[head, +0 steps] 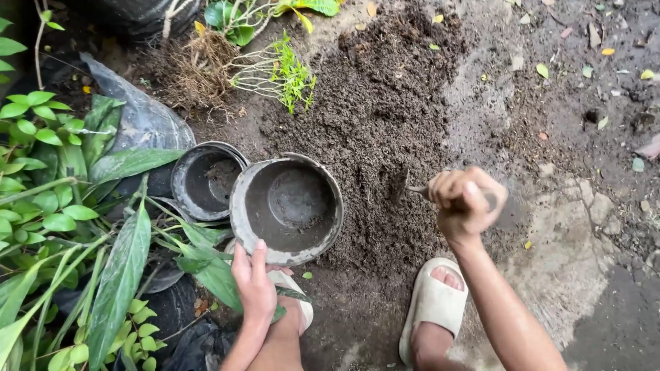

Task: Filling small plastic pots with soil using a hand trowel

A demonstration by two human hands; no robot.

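Your left hand point(256, 283) grips the near rim, at six o'clock, of the round grey plastic pot point(287, 208), tilted toward the heap of dark loose soil point(378, 137) at its three o'clock. The pot is still empty. Your right hand point(462, 203) is fisted around the handle of a small metal trowel point(412, 188), its blade in the soil. All the filling remains; a second empty black pot point(205, 180) waits at nine o'clock.

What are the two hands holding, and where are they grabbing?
The left hand grips the grey pot by its near rim. The right hand is closed round the handle of a small digging tool.
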